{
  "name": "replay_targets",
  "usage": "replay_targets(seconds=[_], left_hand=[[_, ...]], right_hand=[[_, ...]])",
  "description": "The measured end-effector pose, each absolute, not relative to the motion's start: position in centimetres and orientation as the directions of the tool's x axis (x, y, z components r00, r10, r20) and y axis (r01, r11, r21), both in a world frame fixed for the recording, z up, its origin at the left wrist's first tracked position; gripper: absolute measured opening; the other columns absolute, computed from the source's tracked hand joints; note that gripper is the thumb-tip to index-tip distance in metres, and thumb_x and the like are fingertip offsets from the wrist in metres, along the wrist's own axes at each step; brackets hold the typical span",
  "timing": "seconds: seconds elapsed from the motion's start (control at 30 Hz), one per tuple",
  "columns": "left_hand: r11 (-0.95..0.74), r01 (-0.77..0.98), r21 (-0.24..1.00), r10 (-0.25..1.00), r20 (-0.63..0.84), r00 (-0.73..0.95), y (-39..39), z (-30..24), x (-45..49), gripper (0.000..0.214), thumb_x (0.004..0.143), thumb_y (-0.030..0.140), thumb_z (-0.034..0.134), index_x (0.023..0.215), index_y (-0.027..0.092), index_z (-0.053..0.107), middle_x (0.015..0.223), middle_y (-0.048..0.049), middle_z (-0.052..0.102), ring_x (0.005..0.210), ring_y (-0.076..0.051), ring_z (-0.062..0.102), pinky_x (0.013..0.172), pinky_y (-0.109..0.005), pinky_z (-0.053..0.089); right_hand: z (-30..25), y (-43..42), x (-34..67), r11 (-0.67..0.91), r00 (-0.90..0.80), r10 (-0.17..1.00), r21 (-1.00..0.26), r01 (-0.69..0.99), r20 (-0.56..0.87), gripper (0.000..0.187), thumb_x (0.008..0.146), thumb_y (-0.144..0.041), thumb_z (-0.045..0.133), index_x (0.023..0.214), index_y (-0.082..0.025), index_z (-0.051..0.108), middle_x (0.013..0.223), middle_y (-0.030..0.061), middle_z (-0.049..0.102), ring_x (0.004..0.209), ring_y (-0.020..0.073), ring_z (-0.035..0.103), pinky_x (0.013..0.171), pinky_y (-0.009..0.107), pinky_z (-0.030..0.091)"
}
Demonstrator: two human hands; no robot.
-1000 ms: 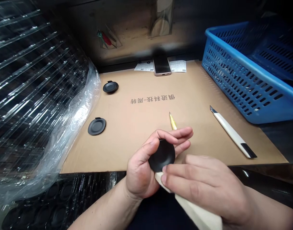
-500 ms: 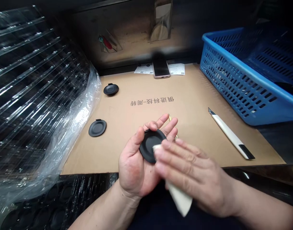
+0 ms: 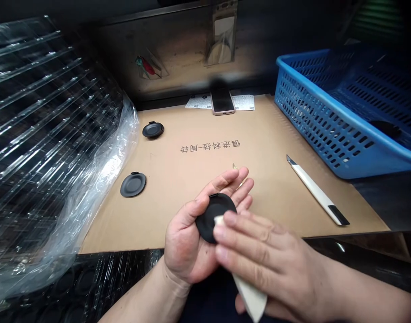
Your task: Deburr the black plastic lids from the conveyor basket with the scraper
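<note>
Cardboard (image 3: 275, 188) printed 科技; left hand (image 3: 187, 242) holds disc (image 3: 216, 219)

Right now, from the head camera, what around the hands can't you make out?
Head view only:
- Underside of the matte black round disc: hidden by the left hand.
- Part of its face: covered by the cream cloth and right hand.
- Thin yellow pointed object: mostly behind the left fingers.
- Dark item in the blue plastic basket: too shadowed to identify.
- Printed papers: too small to read.
</note>
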State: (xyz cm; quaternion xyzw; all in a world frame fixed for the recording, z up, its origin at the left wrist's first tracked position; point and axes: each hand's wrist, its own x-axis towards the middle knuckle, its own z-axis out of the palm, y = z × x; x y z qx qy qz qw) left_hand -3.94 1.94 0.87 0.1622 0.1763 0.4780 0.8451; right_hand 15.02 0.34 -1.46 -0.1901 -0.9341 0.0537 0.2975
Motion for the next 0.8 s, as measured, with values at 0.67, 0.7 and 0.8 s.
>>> replay_targets(seconds=[0.67, 0.7, 0.8], left_hand=[[0.394, -0.746, 0.537, 0.914, -0.145, 0.379, 2.4, 0.8, -4.9, 0.03, 0.103, 0.038, 0.05, 0.108, 0.018, 0.071, 0.151, -0.0112, 0.059, 0.148, -0.029, 0.046, 0.126, -0.045, 0.033], [0.369, -0.742, 0.56, 0.926, -0.151, 0.346, 2.5, 1.0, -5.1, 0.034, 0.104, 0.039, 0.046, 0.114, 0.017, 0.071, 0.152, -0.0112, 0.058, 0.148, -0.028, 0.046, 0.125, -0.043, 0.037], [0.316, -0.716, 0.623, 0.948, -0.174, 0.267, 2.6, 1.3, -5.2, 0.039, 0.106, 0.037, 0.042, 0.124, 0.016, 0.069, 0.149, -0.0121, 0.06, 0.142, -0.027, 0.053, 0.11, -0.038, 0.053]], right_hand=[[-2.0, 1.0, 15.3, 0.897, -0.738, 0.438, -0.203, 0.392, 0.513, 0.054, 0.098, -0.016, 0.056, 0.148, 0.0, 0.045, 0.158, 0.0186, 0.045, 0.156, 0.0302, 0.026, 0.127, 0.049, 0.031], [-2.1, 1.3, 16.1, 0.869, -0.706, 0.49, -0.215, 0.446, 0.512, 0.055, 0.096, -0.011, 0.056, 0.148, 0.0, 0.044, 0.158, 0.021, 0.045, 0.156, 0.0308, 0.027, 0.125, 0.05, 0.034], [-2.3, 1.6, 17.9, 0.765, -0.615, 0.621, -0.205, 0.61, 0.487, 0.059, 0.094, -0.002, 0.05, 0.152, -0.003, 0.041, 0.159, 0.0226, 0.044, 0.154, 0.0292, 0.033, 0.12, 0.049, 0.042]])
